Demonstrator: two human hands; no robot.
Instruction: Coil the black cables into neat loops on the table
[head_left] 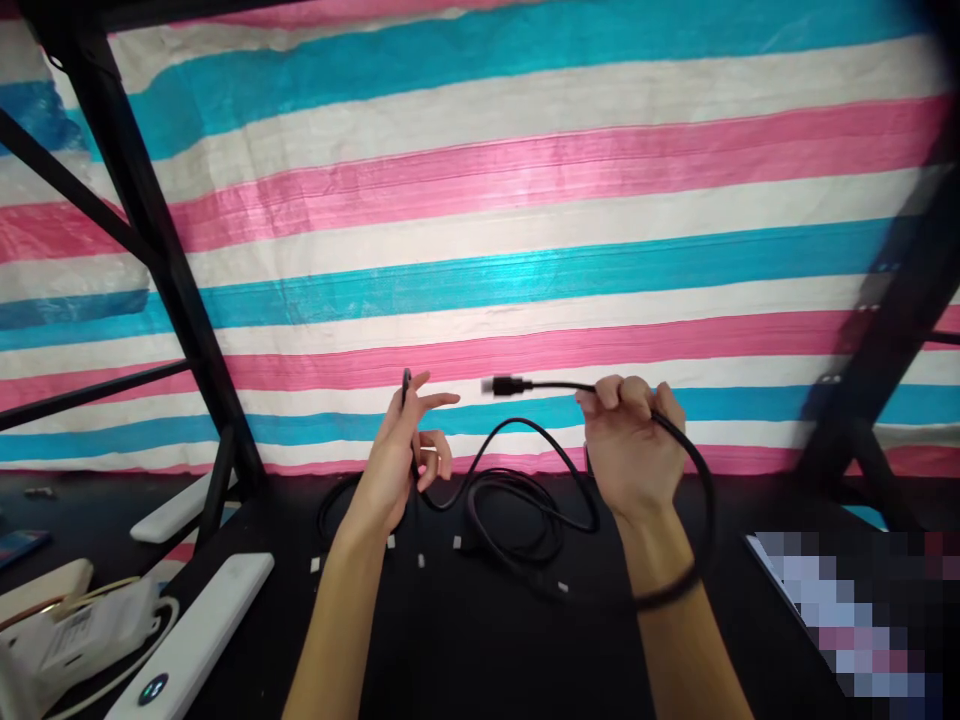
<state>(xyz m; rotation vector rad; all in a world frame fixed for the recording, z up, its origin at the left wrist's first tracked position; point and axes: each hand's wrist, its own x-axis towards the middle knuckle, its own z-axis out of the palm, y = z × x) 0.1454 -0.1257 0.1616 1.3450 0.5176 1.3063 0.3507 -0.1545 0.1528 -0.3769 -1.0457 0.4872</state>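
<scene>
A long black cable (pixel 517 500) lies in loose loops on the black table (pixel 480 640) between my hands. My right hand (pixel 630 440) is closed around the cable a short way behind its plug end (pixel 507 386), which sticks out to the left in the air. My left hand (pixel 409 445) holds another part of the same cable between thumb and bent fingers, with the forefinger stretched out; the cable's tip shows just above it. A black band sits on my right wrist. Small white tags dot the cable.
A striped pink, blue and white tarp (pixel 525 200) hangs behind the table. Black frame posts stand at left (pixel 150 240) and right (pixel 892 330). White power strips (pixel 202 630) and a white adapter (pixel 82 625) lie at lower left. A blurred patch covers the lower right.
</scene>
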